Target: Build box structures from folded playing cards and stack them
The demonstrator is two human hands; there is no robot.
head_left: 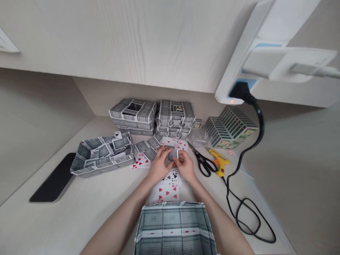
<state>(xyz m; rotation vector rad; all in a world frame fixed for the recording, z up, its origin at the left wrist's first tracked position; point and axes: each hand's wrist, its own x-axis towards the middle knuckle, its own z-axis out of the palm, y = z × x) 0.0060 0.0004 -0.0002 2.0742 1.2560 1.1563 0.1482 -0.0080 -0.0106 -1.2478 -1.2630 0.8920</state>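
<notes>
Along the left side of the pale wood-grain desk (79, 212), you had a black phone or tablet (52, 177) lying near the wall, with a gap of desktop between it and an open box built from grey-backed playing cards (102, 157). Behind that box, against the back wall, stood two stacks of similar card boxes (175, 118), their lower edges almost reaching a fan of loose heart cards (140, 161).

At the centre, your left hand (159, 164) was closed around a small packet of cards (172, 154), its fingers curled over the grey back. Your right hand (184, 164) gripped the same packet from the other side, with its fingertips (176, 159) pinching the edge. Loose cards (164, 193) lay just below your wrists, and another grey card box (174, 228) sat at the near edge of the view, between your forearms and cut off by the frame.

To the right of your right hand, a narrow strip of desk separated you from black-handled scissors (204, 163) and a yellow glue gun (219, 161). Farther back lay a clear plastic bag (198, 139) and a tilted block of card packs (230, 127). A black cord (239, 198) curved along the right side from a wall-mounted power strip (265, 46).
</notes>
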